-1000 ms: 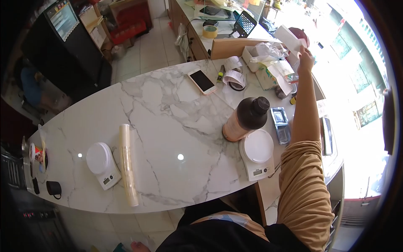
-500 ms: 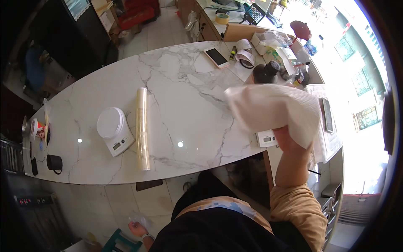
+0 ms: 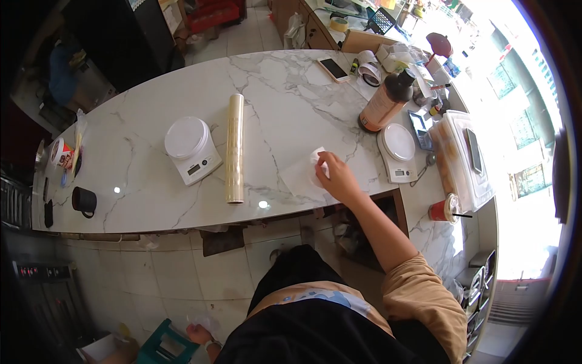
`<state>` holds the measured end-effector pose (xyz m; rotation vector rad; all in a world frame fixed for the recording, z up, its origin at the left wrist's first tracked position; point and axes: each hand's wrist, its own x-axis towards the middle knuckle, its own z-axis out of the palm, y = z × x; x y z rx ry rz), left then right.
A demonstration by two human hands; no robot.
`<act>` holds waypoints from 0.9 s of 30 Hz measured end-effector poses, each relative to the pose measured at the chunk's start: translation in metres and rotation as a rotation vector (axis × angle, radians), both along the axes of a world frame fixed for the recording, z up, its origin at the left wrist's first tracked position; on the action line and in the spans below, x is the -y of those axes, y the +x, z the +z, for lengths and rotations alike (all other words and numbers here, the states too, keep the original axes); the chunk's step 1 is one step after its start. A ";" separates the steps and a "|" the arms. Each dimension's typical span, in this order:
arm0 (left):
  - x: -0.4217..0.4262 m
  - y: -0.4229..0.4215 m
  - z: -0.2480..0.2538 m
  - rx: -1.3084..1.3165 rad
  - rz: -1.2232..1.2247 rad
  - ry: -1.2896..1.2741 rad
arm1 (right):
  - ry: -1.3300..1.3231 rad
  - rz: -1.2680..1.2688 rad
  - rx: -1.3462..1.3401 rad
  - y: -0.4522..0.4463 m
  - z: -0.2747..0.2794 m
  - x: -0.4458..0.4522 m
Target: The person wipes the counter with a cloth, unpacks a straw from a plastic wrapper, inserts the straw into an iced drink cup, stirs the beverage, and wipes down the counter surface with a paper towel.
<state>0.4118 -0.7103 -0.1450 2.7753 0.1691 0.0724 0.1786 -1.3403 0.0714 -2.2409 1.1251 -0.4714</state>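
Observation:
My right hand [image 3: 339, 179] is closed on a white paper towel [image 3: 316, 156] at the counter's surface. A thin pale part of it spreads flat to the left of my fingers. Low beside my body, under counter level, my left hand [image 3: 199, 333] has curled fingers around a piece of clear plastic [image 3: 209, 322]; its exact shape is hard to make out. To the left of the towel, a roll of clear film [image 3: 235, 148] lies lengthwise. A large brown bottle [image 3: 387, 102] and a small white kitchen scale [image 3: 400, 175] stand to the right of my right hand.
Another white scale [image 3: 203, 167] sits left of the roll, on the marble counter [image 3: 145, 139]. A black mug [image 3: 84, 201] is at the far left. At the right are a drink cup [image 3: 442, 209] and a plastic box [image 3: 461, 164]. A phone [image 3: 333, 69] lies at the back.
My right hand has come down and left, from holding the spread towel in the air to pressing it bunched on the counter. The bottle and right scale are now uncovered. The view has shifted slightly.

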 end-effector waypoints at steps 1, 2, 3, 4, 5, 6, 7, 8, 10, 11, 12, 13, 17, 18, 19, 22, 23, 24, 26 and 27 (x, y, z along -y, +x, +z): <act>-0.001 -0.001 -0.003 0.006 0.005 0.019 | -0.082 0.061 -0.002 0.006 -0.019 -0.002; -0.003 -0.002 -0.004 0.012 0.011 0.039 | -0.163 0.124 -0.004 0.013 -0.043 -0.003; -0.001 -0.004 -0.005 -0.007 0.041 0.005 | -0.245 0.190 -0.002 0.021 -0.058 -0.006; 0.003 -0.008 -0.006 -0.025 0.073 -0.029 | -0.302 0.227 -0.078 0.031 -0.066 -0.015; 0.006 -0.013 -0.005 -0.044 0.104 -0.059 | -0.356 0.262 -0.153 0.041 -0.073 -0.026; 0.008 -0.017 -0.005 -0.037 0.093 -0.045 | -0.408 0.290 -0.231 0.050 -0.076 -0.034; 0.012 -0.020 -0.007 -0.032 0.075 -0.032 | -0.377 0.274 -0.232 0.058 -0.078 -0.029; 0.016 -0.024 -0.006 -0.032 0.055 -0.016 | -0.344 0.256 -0.238 0.065 -0.077 -0.018; 0.019 -0.029 0.000 -0.091 0.066 0.072 | -0.319 0.116 -0.330 0.063 -0.071 0.013; 0.022 -0.029 0.003 -0.117 0.075 0.113 | -0.336 -0.004 -0.414 0.057 -0.065 0.034; 0.021 -0.027 0.004 -0.073 0.012 0.124 | -0.312 -0.093 -0.419 0.045 -0.066 0.054; 0.016 -0.024 0.005 -0.031 -0.050 0.136 | -0.287 -0.179 -0.425 0.034 -0.071 0.065; 0.010 -0.025 0.008 -0.003 -0.081 0.023 | -0.311 -0.146 -0.334 0.020 -0.092 0.015; 0.012 -0.024 0.007 -0.001 -0.093 0.035 | -0.348 -0.100 -0.343 0.026 -0.091 -0.020; 0.014 -0.024 0.004 0.000 -0.107 0.046 | -0.370 -0.032 -0.315 0.031 -0.087 -0.060; 0.020 -0.021 -0.001 -0.055 -0.134 0.019 | -0.353 0.035 -0.257 0.011 -0.072 -0.084; 0.024 -0.017 0.001 -0.080 -0.142 0.003 | -0.333 0.032 -0.238 -0.002 -0.070 -0.083; 0.030 -0.015 0.003 -0.081 -0.144 -0.035 | -0.374 -0.082 -0.272 -0.019 -0.075 -0.066; 0.043 -0.009 0.010 -0.078 -0.147 -0.114 | -0.370 -0.333 -0.334 -0.065 -0.081 -0.018; 0.048 -0.004 0.011 -0.068 -0.161 -0.172 | -0.373 -0.443 -0.309 -0.089 -0.090 0.007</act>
